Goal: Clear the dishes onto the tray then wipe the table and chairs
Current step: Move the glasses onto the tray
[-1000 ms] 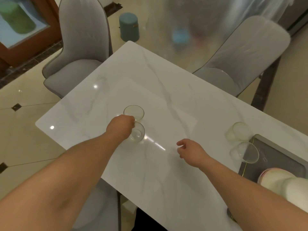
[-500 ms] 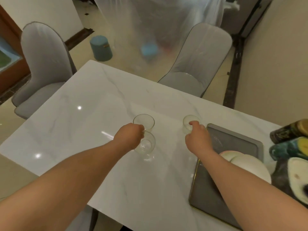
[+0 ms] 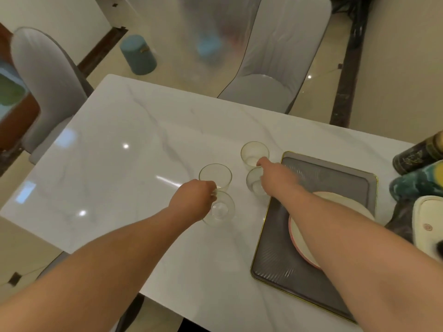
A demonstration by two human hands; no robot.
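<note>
Four clear, round drinking glasses stand mid-bench in two pairs. Left pair: far glass (image 3: 215, 176) and near glass (image 3: 219, 208), touching or nearly so. The left hand (image 3: 191, 200) has its fingers curled over the adjoining rims and appears to pinch both glasses at once. Right pair: far glass (image 3: 254, 153) and near glass (image 3: 256, 185), just beside the left edge of the grey ribbed rectangular tray with gold rim (image 3: 282, 267). The right hand (image 3: 275, 179) reaches between them, fingertips at the rims; it seems to pinch both, but the fingers are partly hidden, so that grip is a judgement. No glass is on the tray yet.

A stack of pale plates with a pink edge (image 3: 299, 238) already sits on the tray, under the right forearm.

Step in hand: clearing dishes, glasses stage. Wiping not yet begun. Next move would call for a firm pinch on each pair, a level lift, and placement on the bare ribbed area at the tray's far or near end, clear of the plates. Risk: glass knocking on glass, or a rim slipping.

Bench: glossy white marble-pattern top (image 3: 115, 168), lamp reflections on it. Dark and teal patterned containers (image 3: 417, 173) crowd its right edge. Two grey upholstered chairs (image 3: 278, 56) stand at the far and left sides; a teal stool (image 3: 139, 55) is on the beige floor.
</note>
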